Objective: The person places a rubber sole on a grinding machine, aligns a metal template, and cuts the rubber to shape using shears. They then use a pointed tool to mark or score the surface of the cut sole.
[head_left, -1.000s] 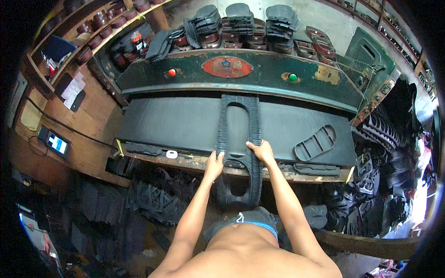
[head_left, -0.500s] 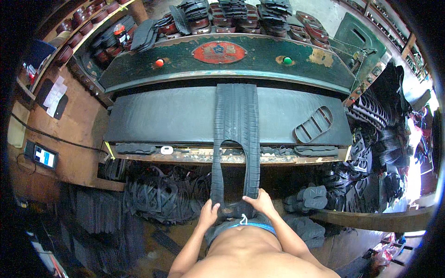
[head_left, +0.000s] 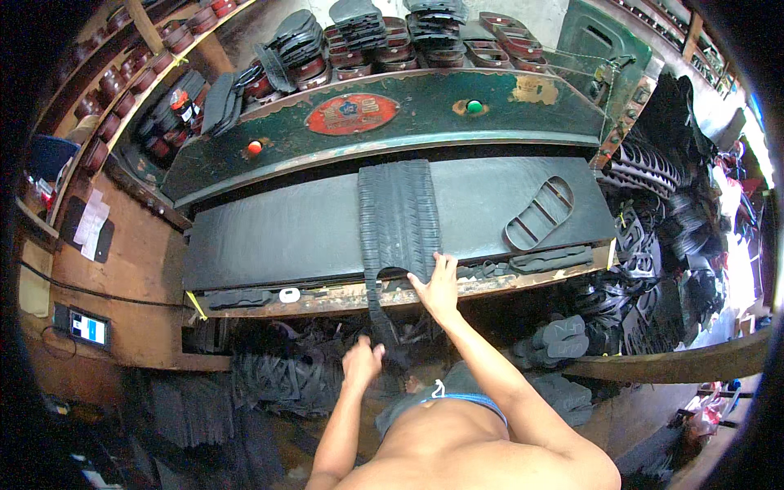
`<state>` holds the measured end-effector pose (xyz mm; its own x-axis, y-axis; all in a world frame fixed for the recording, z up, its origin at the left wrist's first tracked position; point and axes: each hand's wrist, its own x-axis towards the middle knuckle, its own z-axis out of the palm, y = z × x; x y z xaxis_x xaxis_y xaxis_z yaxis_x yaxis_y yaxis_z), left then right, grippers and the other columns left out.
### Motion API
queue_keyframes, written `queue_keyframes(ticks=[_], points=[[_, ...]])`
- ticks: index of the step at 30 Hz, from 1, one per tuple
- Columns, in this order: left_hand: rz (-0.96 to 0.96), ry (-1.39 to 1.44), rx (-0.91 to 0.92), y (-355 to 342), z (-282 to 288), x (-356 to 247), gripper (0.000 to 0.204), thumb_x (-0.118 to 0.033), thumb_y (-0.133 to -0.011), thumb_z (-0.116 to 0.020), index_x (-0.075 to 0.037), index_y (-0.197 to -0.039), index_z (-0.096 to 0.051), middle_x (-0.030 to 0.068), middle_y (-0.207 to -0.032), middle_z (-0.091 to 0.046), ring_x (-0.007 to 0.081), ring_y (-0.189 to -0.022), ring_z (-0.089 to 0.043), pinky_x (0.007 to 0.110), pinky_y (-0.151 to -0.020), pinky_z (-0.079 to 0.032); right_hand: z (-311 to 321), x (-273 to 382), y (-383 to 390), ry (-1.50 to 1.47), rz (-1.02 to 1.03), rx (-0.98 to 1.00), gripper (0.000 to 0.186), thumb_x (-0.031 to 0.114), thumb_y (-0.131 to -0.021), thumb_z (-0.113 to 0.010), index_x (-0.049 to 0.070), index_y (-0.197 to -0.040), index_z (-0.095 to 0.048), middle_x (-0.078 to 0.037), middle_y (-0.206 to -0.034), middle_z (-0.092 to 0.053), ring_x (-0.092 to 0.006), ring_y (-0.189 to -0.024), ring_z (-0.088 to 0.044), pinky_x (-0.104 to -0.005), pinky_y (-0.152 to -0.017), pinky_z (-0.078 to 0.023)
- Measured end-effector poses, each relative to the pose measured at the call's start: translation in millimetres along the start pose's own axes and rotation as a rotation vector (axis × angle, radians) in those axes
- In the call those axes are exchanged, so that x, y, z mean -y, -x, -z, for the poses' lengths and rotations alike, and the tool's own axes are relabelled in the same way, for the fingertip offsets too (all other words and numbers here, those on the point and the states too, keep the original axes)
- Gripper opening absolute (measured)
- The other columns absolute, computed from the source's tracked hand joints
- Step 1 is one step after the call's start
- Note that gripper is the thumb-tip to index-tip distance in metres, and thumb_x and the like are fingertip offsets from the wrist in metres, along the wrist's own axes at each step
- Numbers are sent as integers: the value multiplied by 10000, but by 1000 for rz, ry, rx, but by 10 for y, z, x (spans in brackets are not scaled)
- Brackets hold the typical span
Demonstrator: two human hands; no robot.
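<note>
A black ribbed rubber strip (head_left: 396, 204) lies across the dark flat bed (head_left: 278, 233) of a green press. A rounded cut-out opens at its near end, and a narrow leg of it hangs over the front edge. My right hand (head_left: 438, 287) grips the strip's near right side, thumb at the cut-out and fingertips at the outer edge. Below the bed edge, my left hand (head_left: 362, 363) is closed beside the hanging leg; what its fingers hold, if anything, is hidden. To the right on the bed rests a sole-shaped cutting die (head_left: 541, 214) with crossbars.
The press front carries a red button (head_left: 255, 147) and a green button (head_left: 474, 107). Stacked soles (head_left: 357, 24) and dies stand on top. A screen device (head_left: 87, 328) sits at left. Rubber scraps (head_left: 645, 286) hang at right, and a wooden rail (head_left: 678, 357) crosses there.
My right hand has moved up and forward along the strip to the bed edge. My left hand has shifted slightly left, its fingers now curled. The view has turned; the die keeps its place.
</note>
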<state>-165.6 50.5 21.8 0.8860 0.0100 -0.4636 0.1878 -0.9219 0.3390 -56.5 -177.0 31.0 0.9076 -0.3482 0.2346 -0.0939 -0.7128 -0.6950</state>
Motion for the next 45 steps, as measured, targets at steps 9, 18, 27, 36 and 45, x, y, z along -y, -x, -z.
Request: queue_keyframes(ticks=[9,18,27,36,45], points=[[-343,408,-648,-1245,431,-698,676,-243,-912,-731,69,-1441,-448,277,-1383,-498,428,-1282,-509,477,-1075,-445,37,-37,14,40,29,-20,825,448,-734,-883,-14,-1325,-541,-227,-1285,-518,-408,-1217,-525,-489,-1044,-464],[-291,298,-793,-1337,134,-740,633,-327,-993,-619,-55,-1518,-395,209,-1338,-572,443,-824,-709,519,-670,-606,12,-80,13,62,141,18,818,375,-819,-841,-98,-1358,-448,-266,-1294,-478,-463,-1195,-503,-516,-1020,-455],[-306,603,-531,-1252,283,-637,662,-271,-940,-706,-125,-1528,-437,150,-1450,-463,400,-1174,-624,478,-968,-544,-57,-215,-26,104,114,101,871,418,-850,-802,-103,-1398,-370,-284,-1333,-400,-474,-1289,-426,-564,-1042,-443],[-283,957,-525,-1249,403,-655,391,-92,-981,-601,-48,-1369,-623,150,-1248,-622,301,-1148,-631,364,-997,-494,-126,-357,-34,30,157,83,862,276,-820,-833,-116,-1394,-322,-275,-1373,-361,-465,-1313,-391,-557,-1119,-360],[-283,846,-557,-1284,303,-626,448,-84,-975,-572,-102,-1422,-580,156,-1305,-603,330,-1054,-677,386,-898,-557,-17,-43,13,148,80,30,989,387,-766,-907,-110,-1410,-343,-326,-1298,-480,-490,-1149,-519,-561,-1029,-422]])
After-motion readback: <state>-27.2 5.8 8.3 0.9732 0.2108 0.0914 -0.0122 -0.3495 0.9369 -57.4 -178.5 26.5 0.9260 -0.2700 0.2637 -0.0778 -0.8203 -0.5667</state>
